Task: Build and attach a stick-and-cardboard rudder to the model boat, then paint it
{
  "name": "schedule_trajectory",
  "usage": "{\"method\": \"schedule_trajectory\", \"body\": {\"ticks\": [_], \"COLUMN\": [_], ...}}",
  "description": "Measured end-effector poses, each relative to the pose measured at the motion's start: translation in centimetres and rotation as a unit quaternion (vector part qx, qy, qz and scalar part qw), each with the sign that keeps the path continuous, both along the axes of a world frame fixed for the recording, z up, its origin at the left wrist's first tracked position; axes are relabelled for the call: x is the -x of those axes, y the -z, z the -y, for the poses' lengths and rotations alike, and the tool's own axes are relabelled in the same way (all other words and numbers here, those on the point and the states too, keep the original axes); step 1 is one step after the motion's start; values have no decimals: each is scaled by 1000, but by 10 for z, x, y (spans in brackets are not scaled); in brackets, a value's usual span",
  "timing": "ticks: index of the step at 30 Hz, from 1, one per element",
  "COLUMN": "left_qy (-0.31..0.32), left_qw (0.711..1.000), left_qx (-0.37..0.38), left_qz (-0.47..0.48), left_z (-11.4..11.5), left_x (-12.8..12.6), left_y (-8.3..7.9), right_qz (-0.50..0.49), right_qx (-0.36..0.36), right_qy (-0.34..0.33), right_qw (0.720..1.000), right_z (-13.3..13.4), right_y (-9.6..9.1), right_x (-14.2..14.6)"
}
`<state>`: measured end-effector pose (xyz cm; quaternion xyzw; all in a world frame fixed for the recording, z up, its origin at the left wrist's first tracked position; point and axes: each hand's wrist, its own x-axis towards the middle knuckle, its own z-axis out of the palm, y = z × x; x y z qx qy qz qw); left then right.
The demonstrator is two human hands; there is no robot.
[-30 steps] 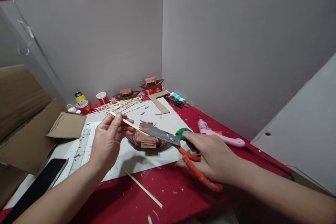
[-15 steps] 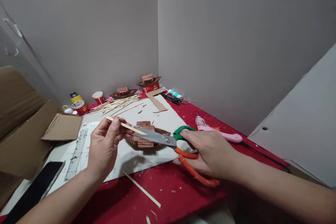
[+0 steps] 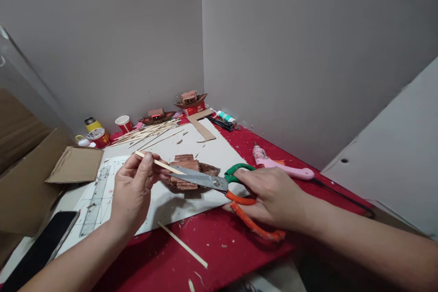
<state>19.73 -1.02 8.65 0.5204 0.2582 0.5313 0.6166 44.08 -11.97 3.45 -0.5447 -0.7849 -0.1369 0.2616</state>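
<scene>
My left hand (image 3: 134, 187) pinches a thin pale wooden stick (image 3: 160, 163) between thumb and fingers, holding it level above the white sheet (image 3: 174, 203). My right hand (image 3: 270, 196) grips the orange and green handles of a pair of scissors (image 3: 219, 183). The scissor blades point left and meet the stick's right end. Under the blades sits a small brown model boat (image 3: 186, 177) with a ribbed roof.
A loose stick (image 3: 182, 244) lies on the red table cover (image 3: 219, 242) in front. A pink glue gun (image 3: 284, 169) lies right of the sheet. A phone (image 3: 41, 248), a ruler (image 3: 94, 200) and cardboard box (image 3: 30, 178) are at left. Sticks, cups and two more model boats stand by the back wall.
The scissor blades closed on the stick's right end and slid a little left. My left hand kept its hold. The view tilted downward slightly.
</scene>
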Motion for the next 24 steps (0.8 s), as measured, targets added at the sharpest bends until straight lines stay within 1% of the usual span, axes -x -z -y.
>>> {"method": "schedule_trajectory", "body": {"ticks": [11, 18, 24], "left_qy": [12, 8, -1], "left_qw": [1000, 1000, 1000], "left_qx": [18, 16, -8], "left_qz": [-6, 11, 20], "left_z": [-1, 0, 4], "left_x": [-2, -1, 1], "left_y": [3, 1, -2], "right_qz": [-17, -56, -27], "right_qx": [-8, -6, 16], "right_qy": [-23, -8, 22], "right_qw": [1000, 998, 999], "right_z": [2, 5, 8], "right_y": [8, -2, -12], "right_x": [1, -2, -2]}}
